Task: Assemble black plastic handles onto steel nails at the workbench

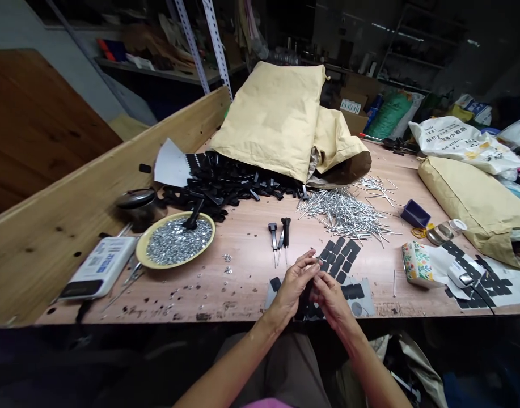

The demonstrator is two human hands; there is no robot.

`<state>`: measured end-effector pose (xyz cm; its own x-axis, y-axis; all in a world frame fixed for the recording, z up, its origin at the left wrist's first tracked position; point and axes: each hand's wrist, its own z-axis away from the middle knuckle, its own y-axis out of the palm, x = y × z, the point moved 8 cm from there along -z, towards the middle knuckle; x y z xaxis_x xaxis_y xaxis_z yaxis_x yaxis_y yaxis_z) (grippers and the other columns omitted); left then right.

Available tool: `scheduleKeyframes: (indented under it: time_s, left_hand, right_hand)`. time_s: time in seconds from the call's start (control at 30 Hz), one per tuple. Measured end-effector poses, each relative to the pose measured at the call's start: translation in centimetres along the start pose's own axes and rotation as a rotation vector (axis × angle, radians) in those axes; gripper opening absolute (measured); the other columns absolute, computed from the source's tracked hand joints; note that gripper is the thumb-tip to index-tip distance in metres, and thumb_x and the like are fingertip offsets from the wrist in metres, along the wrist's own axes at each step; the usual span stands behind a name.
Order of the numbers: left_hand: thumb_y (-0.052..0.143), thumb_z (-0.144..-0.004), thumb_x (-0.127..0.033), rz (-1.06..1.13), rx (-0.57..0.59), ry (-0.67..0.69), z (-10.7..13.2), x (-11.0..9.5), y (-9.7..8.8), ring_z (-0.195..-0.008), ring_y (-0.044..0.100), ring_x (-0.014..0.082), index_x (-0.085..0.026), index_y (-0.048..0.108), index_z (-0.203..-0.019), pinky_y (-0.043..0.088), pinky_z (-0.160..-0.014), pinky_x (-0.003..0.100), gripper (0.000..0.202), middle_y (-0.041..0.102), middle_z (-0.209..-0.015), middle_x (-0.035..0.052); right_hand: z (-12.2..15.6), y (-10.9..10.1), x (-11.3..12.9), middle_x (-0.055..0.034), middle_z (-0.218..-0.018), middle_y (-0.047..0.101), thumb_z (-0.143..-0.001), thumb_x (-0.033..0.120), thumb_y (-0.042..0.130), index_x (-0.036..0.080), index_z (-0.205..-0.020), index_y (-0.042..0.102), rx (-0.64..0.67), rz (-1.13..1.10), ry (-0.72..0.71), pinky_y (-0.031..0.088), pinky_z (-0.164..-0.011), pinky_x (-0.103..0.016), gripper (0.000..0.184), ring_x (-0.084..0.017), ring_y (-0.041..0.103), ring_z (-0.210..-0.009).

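My left hand [294,283] and my right hand [330,297] meet over the near edge of the wooden table [251,249]. Both are closed, fingertips pinched together on a small dark part [316,262] that I cannot make out clearly. Under and beside the hands lies a sheet with rows of black pads [340,258]. Two black-handled pin tools [280,233] lie just beyond my left hand. A pile of thin metal pins [345,212] spreads further back to the right.
A yellow dish of small silvery bits [174,241] sits at left with a white box [102,263] beside it. Black plastic parts [225,184] spill from a tan paper sack [277,116]. At right are a floral tin [417,262], a blue tray [415,213] and another sack [472,204].
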<state>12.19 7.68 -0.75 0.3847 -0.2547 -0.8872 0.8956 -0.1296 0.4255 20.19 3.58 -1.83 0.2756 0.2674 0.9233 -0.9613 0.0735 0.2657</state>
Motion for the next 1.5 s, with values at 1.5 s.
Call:
scheduleKeyframes:
  time_s: [1.5]
  left_hand:
    - [0.08, -0.053, -0.031, -0.157, -0.127, -0.287, -0.9, -1.5, -3.5, -0.057, 0.062, 0.0132, -0.013, 0.064, -0.079, 0.052, -0.059, 0.025, 0.036, 0.065, -0.07, 0.003]
  right_hand:
    - [-6.1, -16.8, 6.8, -0.0074, -0.091, 0.062, -0.092, 0.023, 0.043, 0.019, -0.088, 0.064, -0.39, 1.887, -0.321, 0.031, -0.054, -0.023, 0.022, -0.018, 0.051, -0.086]
